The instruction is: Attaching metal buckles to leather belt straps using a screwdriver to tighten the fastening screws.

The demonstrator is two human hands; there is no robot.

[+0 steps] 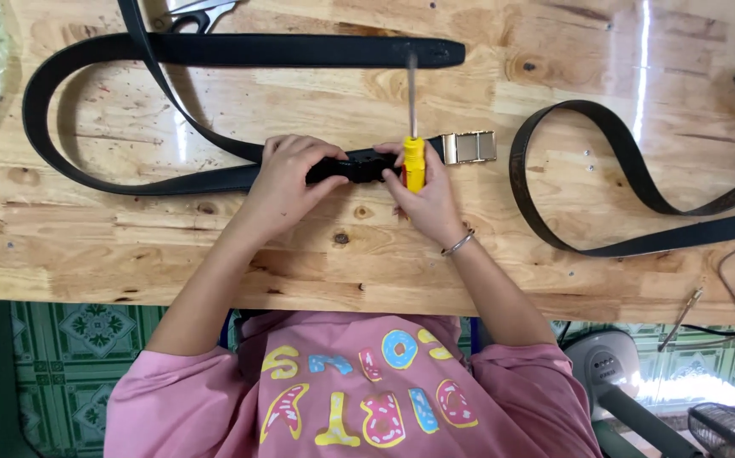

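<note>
Belt (240,174) lay looped on the wooden table (130,254), my left hand (287,174) pinched its end near the gold buckle (469,147), my right hand (422,191) gripped a yellow-handled screwdriver (414,161) pointing away, second belt (571,195) lay well apart at right.

I see bright, even light, with white glare streaks on the worktop (554,59) up and right of the fingers (388,157). The screwdriver (414,136) shaft just above them is motion-blurred; shadows stay soft.
</note>
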